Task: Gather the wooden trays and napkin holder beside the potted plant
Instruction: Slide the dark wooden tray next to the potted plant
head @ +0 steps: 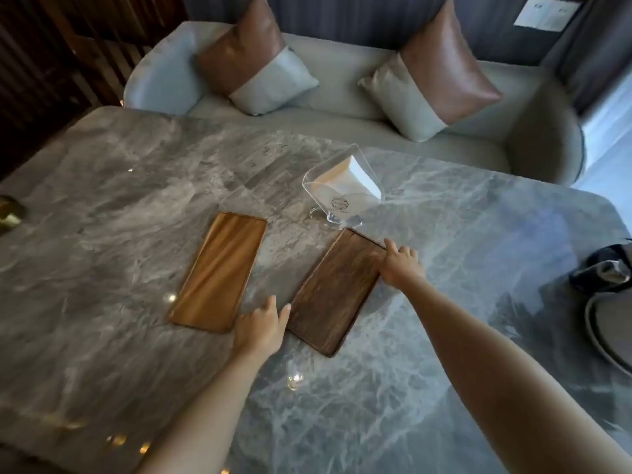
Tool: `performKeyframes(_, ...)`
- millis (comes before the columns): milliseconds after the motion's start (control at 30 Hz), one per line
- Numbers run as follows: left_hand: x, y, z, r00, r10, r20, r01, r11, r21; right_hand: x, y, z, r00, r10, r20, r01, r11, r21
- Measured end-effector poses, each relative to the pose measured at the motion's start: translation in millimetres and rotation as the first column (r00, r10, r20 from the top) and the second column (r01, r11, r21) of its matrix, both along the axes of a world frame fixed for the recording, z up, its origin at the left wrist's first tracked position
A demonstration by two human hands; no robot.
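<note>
Hands: left (261, 328), right (400, 265) touching dark tray (333, 295)

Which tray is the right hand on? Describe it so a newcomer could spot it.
On the grey marble table, two wooden trays lie side by side in front of the clear napkin holder. The right hand touches the dark walnut-brown tray, the right-hand one, its far corner nearly at the holder's base. Its neighbour, the lighter honey-coloured tray, lies to its left.
</note>
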State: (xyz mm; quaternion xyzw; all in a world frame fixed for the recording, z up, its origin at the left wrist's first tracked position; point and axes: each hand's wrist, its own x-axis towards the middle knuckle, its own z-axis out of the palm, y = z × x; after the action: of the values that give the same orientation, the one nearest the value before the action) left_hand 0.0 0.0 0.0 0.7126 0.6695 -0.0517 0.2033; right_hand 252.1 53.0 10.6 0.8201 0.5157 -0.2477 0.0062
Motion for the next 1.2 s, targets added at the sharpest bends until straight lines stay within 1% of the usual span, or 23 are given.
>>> performKeyframes(100,10.9,-5.3,-6.6,0.998,0.053,-0.023,-0.054,0.998,-0.038,6.6,4.3,-8.0,1.000,0.011,0.019,-0.010,0.999,-0.042)
performKeyframes(200,21.2,-13.2,-13.7,0.996,0.092,0.001,-0.092,0.994,-0.057,9.2,7.3,-15.3,1.000,0.019,-0.005,-0.019,0.998,-0.052)
performKeyframes(333,30.8,-19.3,-16.9,0.991,0.129,-0.021,-0.129,0.991,-0.037,9.0,12.7,-17.0,0.999,0.027,-0.017,-0.027,0.999,-0.020)
performKeyframes(433,35.2,-21.1,-16.4,0.988,0.150,-0.035,-0.151,0.988,-0.025,8.0,16.4,-18.6,0.999,0.033,-0.017,-0.033,0.999,-0.026)
performKeyframes(500,37.3,-21.3,-15.9,0.983,0.185,-0.008,-0.185,0.982,-0.031,7.4,18.1,-18.8,0.999,0.025,-0.021,-0.025,0.999,-0.023)
performKeyframes(567,39.8,-22.1,-15.2,0.966,0.253,0.052,-0.251,0.967,-0.050,6.8,17.6,-20.1,0.999,0.008,-0.043,-0.009,1.000,-0.013)
performKeyframes(733,43.6,-23.3,-12.1,0.886,0.440,0.148,-0.424,0.897,-0.124,3.3,3.4,-24.6,0.998,-0.020,-0.061,0.020,1.000,0.008)
performKeyframes(800,45.0,-24.0,-12.0,0.863,0.481,0.154,-0.463,0.875,-0.138,3.4,-4.4,-26.1,0.997,-0.033,-0.072,0.035,0.999,0.019)
performKeyframes(1000,43.4,-22.8,-10.9,0.843,0.517,0.152,-0.494,0.854,-0.164,3.6,-35.9,-25.3,0.981,-0.148,-0.126,0.153,0.988,0.026)
performKeyframes(1200,39.9,-13.1,-9.7,0.901,0.421,0.102,-0.408,0.904,-0.127,10.0,-68.2,-21.2,0.938,-0.273,-0.215,0.285,0.958,0.029)
